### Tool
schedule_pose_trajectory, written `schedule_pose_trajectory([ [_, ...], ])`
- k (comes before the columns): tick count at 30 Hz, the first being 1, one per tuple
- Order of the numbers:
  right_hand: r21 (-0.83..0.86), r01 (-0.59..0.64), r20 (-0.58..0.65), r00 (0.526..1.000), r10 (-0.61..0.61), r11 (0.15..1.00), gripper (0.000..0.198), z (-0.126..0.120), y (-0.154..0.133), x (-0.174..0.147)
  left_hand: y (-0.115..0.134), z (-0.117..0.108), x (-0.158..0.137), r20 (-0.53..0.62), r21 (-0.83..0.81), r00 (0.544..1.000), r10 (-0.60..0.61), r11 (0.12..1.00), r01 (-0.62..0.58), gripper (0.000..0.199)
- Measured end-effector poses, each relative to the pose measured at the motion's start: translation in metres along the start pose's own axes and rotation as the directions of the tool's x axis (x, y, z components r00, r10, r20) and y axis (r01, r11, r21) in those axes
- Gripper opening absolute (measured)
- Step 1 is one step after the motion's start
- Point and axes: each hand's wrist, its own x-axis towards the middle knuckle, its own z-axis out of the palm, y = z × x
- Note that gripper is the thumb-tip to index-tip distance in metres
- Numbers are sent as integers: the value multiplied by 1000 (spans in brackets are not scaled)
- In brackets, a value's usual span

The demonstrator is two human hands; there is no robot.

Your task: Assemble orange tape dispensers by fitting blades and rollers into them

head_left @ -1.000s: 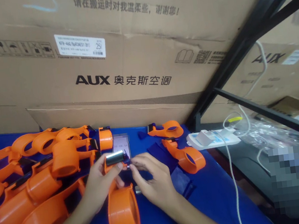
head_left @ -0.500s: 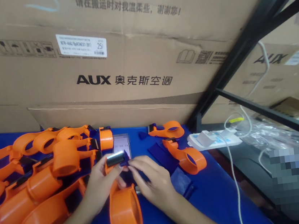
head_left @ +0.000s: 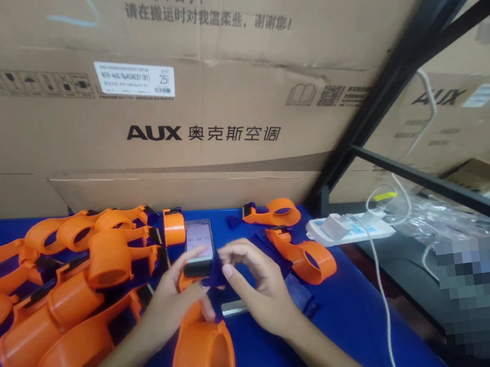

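Observation:
My left hand (head_left: 181,295) is closed around the head of an orange tape dispenser (head_left: 201,355), whose ring hangs towards me. Along the dispenser's top edge runs a black, shiny bar (head_left: 198,266). A dark blue flap (head_left: 214,273) sits at the right end of this bar. Curled fingers and thumb of my right hand (head_left: 257,286) meet at the flap's right side, with a small gap showing between the tips. Under the right hand lies a silver strip (head_left: 234,308), partly covered by the fingers.
Several orange tape dispensers (head_left: 109,259) crowd the left of the blue table (head_left: 258,366). Two more (head_left: 310,262) lie at right beside dark blue pieces (head_left: 301,295). A phone (head_left: 200,236) lies behind my hands. A white power strip (head_left: 348,227), black frame (head_left: 377,96) and large cartons (head_left: 216,92) surround the table.
My right fingers have shifted slightly right and loosened from their tight pinch on the flap. The dispenser in my left hand has tipped a little towards me, uncovering more of the silver strip.

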Motion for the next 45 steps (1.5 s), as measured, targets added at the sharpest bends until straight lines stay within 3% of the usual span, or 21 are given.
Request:
schedule_pose_trajectory([
  [3,142,-133,230,968,98,981,37,-6,-1,4,-1,2,-6,117,-57,990,-79,995,86,98],
  [6,266,-241,412,904,116,933,40,-9,0,5,-4,2,-7,160,-99,978,-131,984,148,100],
  [8,329,-297,402,903,152,896,42,-7,2,4,-5,1,-6,155,-134,982,-104,983,125,89],
  [12,327,-372,255,920,298,869,39,0,5,3,-5,0,-2,187,-194,982,-12,980,49,69],
  [16,308,-388,229,916,328,869,40,6,6,3,-6,-1,2,94,-150,995,15,989,-1,47],
  [26,334,-386,262,914,309,860,38,13,19,2,-8,3,3,-8,-89,999,49,995,-49,40],
  [32,67,-286,244,934,262,956,33,8,15,2,-8,4,5,-35,-96,999,28,995,-31,45],
  [35,-185,-179,210,953,217,966,31,0,16,6,-12,-1,8,-75,-114,997,-35,993,26,50],
  [37,-490,-144,111,968,226,860,33,-8,22,9,-13,-3,10,-116,-125,992,-57,991,42,53],
  [40,-865,-170,-43,962,269,472,36,-18,36,10,-12,-3,9,-128,-156,990,-62,987,41,52],
  [42,-945,-149,-55,950,306,292,40,-22,45,10,-11,-1,8,-127,-188,990,-56,982,31,48],
  [45,-973,-115,-40,937,347,199,37,-26,53,10,-11,1,9,-153,-234,987,-56,972,19,41],
])
